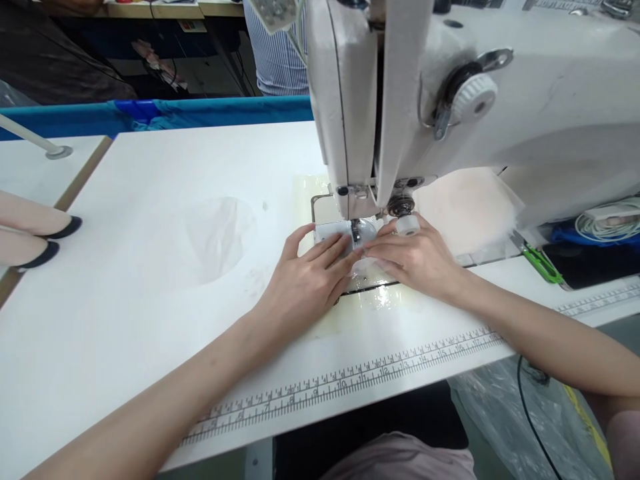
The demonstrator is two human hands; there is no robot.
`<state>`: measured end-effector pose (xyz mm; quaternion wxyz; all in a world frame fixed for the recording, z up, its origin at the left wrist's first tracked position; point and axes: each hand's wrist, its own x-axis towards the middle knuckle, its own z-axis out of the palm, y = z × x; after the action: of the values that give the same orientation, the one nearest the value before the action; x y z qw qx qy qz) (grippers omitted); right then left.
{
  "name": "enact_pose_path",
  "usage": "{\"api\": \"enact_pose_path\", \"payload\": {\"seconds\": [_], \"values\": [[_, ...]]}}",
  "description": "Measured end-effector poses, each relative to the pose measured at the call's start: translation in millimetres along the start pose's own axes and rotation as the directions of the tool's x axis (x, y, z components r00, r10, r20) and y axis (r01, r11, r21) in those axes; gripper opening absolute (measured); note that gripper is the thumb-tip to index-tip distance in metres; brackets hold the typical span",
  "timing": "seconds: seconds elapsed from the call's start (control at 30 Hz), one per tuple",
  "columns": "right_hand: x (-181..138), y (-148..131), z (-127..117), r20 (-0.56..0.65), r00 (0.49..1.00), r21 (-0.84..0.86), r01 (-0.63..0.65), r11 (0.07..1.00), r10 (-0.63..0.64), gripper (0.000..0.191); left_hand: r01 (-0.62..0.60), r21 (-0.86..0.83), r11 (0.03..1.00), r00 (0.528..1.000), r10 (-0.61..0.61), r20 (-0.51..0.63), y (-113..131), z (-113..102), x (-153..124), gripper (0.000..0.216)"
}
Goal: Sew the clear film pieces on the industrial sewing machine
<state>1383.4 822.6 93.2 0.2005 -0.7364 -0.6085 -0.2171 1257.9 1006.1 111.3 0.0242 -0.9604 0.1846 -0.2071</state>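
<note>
Both hands work at the needle of a white sewing machine (345,100). My left hand (307,277) lies flat with its fingers spread, fingertips left of the presser foot (356,231). A small piece of sheer white fabric (367,268) sits under and in front of the foot, partly hidden by the fingers. On the right, my right hand (423,257) has its fingers drawn together on the edge of this fabric; its fingertips nearly meet those of the left. A white round knob (407,225) is just above the right hand's knuckles.
Another sheer piece (220,233) lies left on the white table (150,333). Pale pink fabric (465,203) rests under the machine arm. Green thread snips (543,264) and a coiled cable (610,220) are at right. A printed ruler (350,385) runs along the front edge. Pink, black-edged pieces (35,233) jut in left.
</note>
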Motion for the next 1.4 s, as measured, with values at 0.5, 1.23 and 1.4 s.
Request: {"api": "enact_pose_path", "payload": {"seconds": [0.5,1.23,1.4], "values": [[-8.4,-16.2,-6.2,-0.092,0.977,-0.139,0.176,0.974,-0.190,0.022,-0.099,0.118,0.988,0.995,0.102,-0.014,19.4,-10.7,-15.8,0.031],[-5.4,-12.2,1.0,-0.139,0.970,-0.196,0.170,0.966,-0.199,0.017,-0.057,0.062,0.996,0.996,0.061,-0.064,9.9,-3.7,-10.1,0.029],[-3.1,-9.8,5.9,-0.145,0.969,-0.232,0.162,0.959,-0.199,0.018,-0.045,0.073,0.996,0.995,0.051,-0.082,3.6,1.5,-7.2,0.027]]}}
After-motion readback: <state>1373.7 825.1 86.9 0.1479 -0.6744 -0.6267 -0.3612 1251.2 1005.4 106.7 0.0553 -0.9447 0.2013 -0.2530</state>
